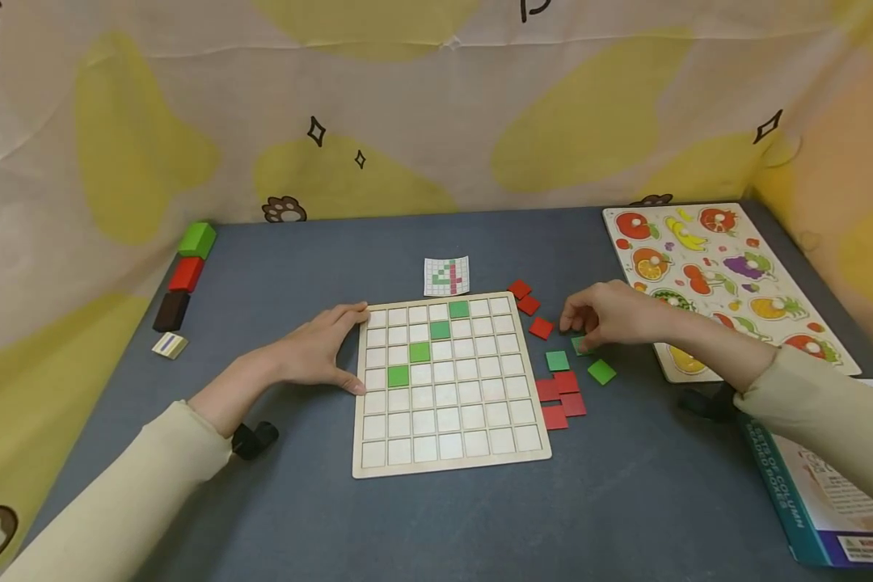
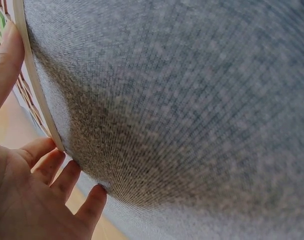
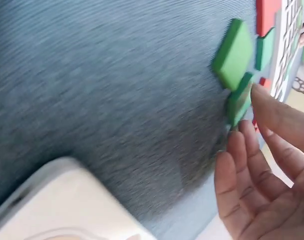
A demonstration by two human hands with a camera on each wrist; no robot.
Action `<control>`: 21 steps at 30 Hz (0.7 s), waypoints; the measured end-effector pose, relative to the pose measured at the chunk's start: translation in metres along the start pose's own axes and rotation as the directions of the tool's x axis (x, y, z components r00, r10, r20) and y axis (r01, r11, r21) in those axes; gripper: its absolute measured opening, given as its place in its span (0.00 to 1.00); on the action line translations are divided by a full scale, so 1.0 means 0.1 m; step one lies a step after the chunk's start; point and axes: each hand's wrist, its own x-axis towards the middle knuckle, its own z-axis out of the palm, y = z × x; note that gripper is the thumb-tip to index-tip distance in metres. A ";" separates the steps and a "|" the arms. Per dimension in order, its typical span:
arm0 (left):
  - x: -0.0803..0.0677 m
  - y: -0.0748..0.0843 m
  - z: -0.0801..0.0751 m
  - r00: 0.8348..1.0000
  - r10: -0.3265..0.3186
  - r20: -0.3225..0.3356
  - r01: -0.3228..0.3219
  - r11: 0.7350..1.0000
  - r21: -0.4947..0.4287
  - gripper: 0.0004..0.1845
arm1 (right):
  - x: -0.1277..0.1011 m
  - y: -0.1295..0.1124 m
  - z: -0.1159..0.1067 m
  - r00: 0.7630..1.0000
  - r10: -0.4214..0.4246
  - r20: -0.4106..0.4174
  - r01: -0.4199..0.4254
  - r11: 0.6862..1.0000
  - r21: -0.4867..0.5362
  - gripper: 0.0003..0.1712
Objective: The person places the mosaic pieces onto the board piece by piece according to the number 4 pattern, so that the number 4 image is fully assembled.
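Observation:
A square wooden grid board (image 1: pixel 451 465) with white squares lies mid-table, four-cornered and flat, with several green tiles (image 1: pixel 419 352) set in a diagonal. My left hand (image 1: pixel 313 347) rests along its left edge, thumb and fingers spread; in the left wrist view the thumb overlaps the rim. Right of the board, my right hand (image 1: pixel 614 315) pinches a green tile (image 3: pixel 240 100) by its edges, thumb and fingertips right at it, low over the table. Two loose green tiles, one nearer (image 1: pixel 601 372) and one beside the board (image 1: pixel 557 361), lie close by.
Several red tiles (image 1: pixel 566 381) lie along the board's right side. Behind the board is a small pattern card (image 1: pixel 447 277). A fruit puzzle board (image 1: pixel 698 291) and a box (image 1: pixel 807 493) sit on the right. Colored blocks (image 1: pixel 187 275) line the left edge.

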 end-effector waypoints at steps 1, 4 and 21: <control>0.00 0.00 0.00 1.000 -0.002 0.000 0.002 1.000 -0.002 0.60 | -0.01 0.03 0.00 1.000 0.008 0.011 -0.008 1.000 -0.006 0.13; -0.01 -0.01 0.00 1.000 -0.002 0.000 0.002 1.000 -0.004 0.60 | -0.01 0.07 -0.01 0.999 0.028 0.035 -0.028 1.000 -0.015 0.13; 0.00 -0.02 0.02 1.000 -0.010 0.005 0.010 1.000 0.001 0.61 | 0.43 -0.57 0.03 0.995 -0.061 -0.076 0.068 0.993 0.093 0.08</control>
